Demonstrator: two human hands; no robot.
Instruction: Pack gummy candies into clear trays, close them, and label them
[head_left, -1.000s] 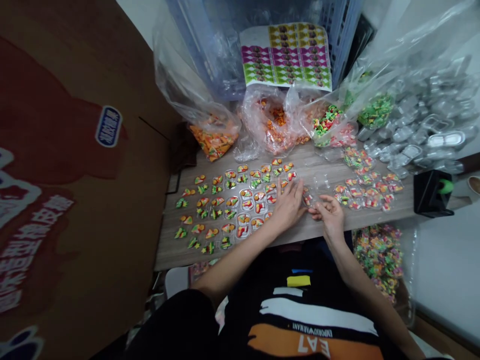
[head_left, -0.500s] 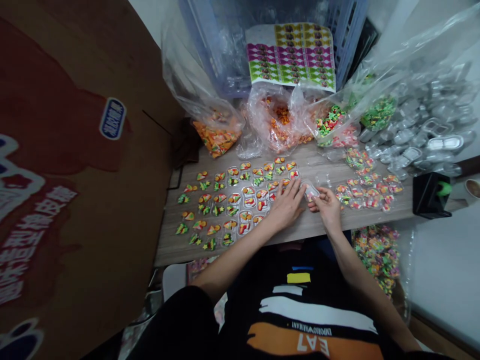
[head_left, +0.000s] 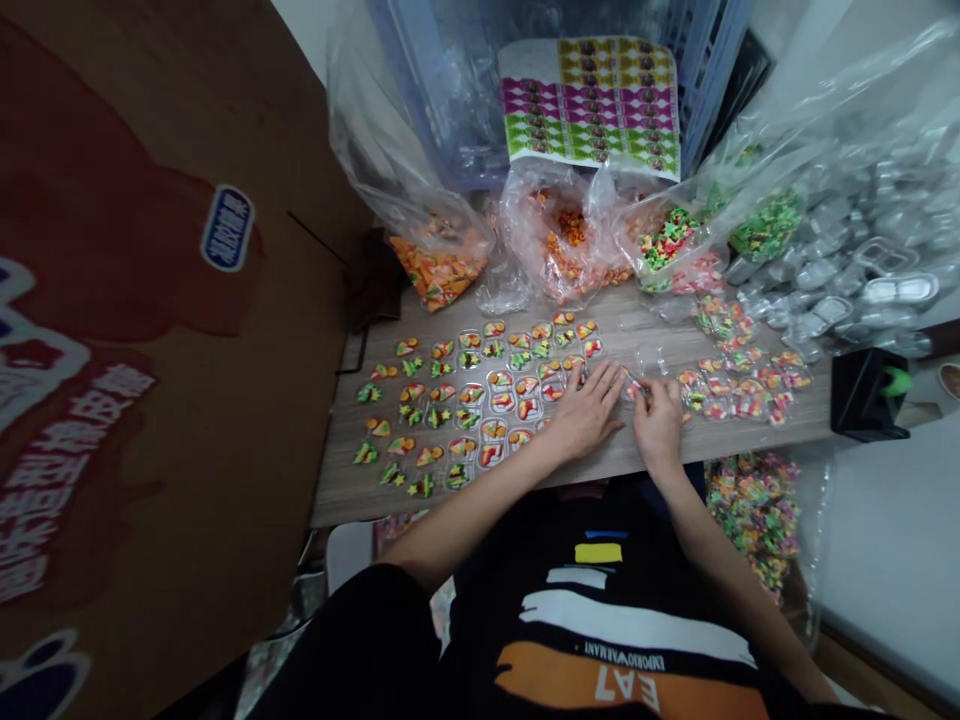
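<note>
My left hand (head_left: 589, 408) lies flat on the wooden table (head_left: 600, 460), fingers spread beside rows of small clear cups (head_left: 495, 400) filled with coloured candy pieces. My right hand (head_left: 658, 413) is curled, its fingertips pinched on a small clear cup (head_left: 634, 389) just right of the left fingertips. The two hands almost touch. A group of filled cups (head_left: 739, 385) sits to the right of my right hand.
Plastic bags of orange candy (head_left: 439, 270), (head_left: 570, 250) and green-red candy (head_left: 675, 240) line the back. A large bag of empty clear cups (head_left: 862, 250) is at right, a sticker sheet (head_left: 592, 100) behind, a black tape holder (head_left: 870, 392) at right. A big cardboard box (head_left: 150, 350) stands left.
My right hand moved from the table edge up to a clear cup and now pinches it on the table. My left hand stayed flat, shifting slightly.
</note>
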